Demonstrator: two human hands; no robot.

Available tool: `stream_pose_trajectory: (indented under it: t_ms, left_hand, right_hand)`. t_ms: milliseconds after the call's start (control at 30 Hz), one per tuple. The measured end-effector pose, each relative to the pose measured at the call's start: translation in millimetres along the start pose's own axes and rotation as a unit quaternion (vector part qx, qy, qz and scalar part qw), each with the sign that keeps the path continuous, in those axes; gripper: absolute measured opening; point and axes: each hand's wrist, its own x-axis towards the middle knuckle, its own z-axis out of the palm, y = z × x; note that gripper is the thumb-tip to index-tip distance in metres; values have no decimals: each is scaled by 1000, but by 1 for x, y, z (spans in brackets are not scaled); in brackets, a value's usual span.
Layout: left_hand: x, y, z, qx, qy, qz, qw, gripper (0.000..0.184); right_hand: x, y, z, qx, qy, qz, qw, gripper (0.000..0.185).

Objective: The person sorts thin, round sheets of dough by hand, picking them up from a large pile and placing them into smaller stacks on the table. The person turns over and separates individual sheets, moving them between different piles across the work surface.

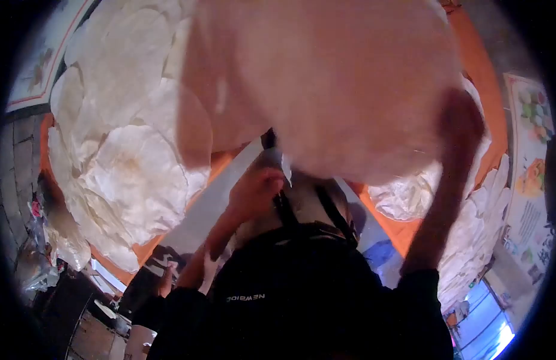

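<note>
A large, thin round flatbread (350,90) fills the upper middle of the head view, smeared by motion. My right hand (464,123) is raised at its right edge and appears to grip it; the fingers are dark and blurred. Lower down, in front of my body, my left hand (257,189) is closed with its fingers curled. A small white sliver (287,169) shows beside those fingers, but what they hold is unclear. To the left, many overlapping pale flatbreads (137,180) lie spread in a heap, the top one browned at its centre.
Orange cloth (404,234) shows under the flatbreads on both sides. Another pile of flatbreads (470,240) lies to the right. Printed posters (527,174) stand at the far edges. Another person's hand (167,279) is at lower left. Plastic bags (41,273) lie at far left.
</note>
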Motion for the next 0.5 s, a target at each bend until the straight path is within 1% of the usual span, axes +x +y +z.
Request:
stream_pose_trajectory:
  t_ms: [100, 133, 167, 200, 233, 267, 300, 333, 367, 400, 433, 467, 500]
  left_hand:
    - [8, -4, -18, -16, 67, 8, 998, 19]
    - [10, -8, -26, -20, 97, 2, 995, 19]
    - [11, 0, -33, 38, 153, 15, 987, 20]
    - [11, 16, -42, 97, 206, 29, 973, 21]
    - [13, 24, -49, 155, 259, 42, 953, 23]
    - [19, 17, -58, 261, 305, 88, 911, 26]
    - [22, 10, -67, 365, 345, 130, 855, 29]
    - [23, 9, -73, 393, 359, 90, 842, 36]
    - [24, 0, -80, 427, 351, 87, 829, 37]
    - [27, -15, -86, 458, 344, 86, 815, 38]
    - [28, -24, -90, 488, 336, 86, 801, 39]
    - [25, -22, -92, 476, 335, 115, 805, 41]
    - [25, -19, -95, 481, 329, 109, 805, 37]
  right_hand:
    - [-8, 46, -112, 45, 163, 3, 986, 29]
    - [-12, 63, -141, 10, 216, -4, 976, 30]
    - [-16, 77, -164, -71, 266, -6, 961, 31]
    - [-12, 92, -183, -217, 281, 6, 935, 30]
    - [-8, 98, -193, -357, 298, 23, 885, 30]
    - [-10, 110, -196, -439, 311, 19, 843, 29]
    - [-8, 111, -174, -431, 298, -10, 852, 29]
    - [-3, 116, -147, -344, 262, -46, 900, 30]
    - [3, 120, -110, -236, 190, -48, 952, 31]
    - [10, 121, -63, -156, 111, -22, 981, 33]
    - [20, 123, -7, -109, 42, 46, 992, 31]
    - [30, 126, 50, -69, -26, 121, 990, 30]
    - [40, 128, 106, -41, -87, 196, 976, 30]
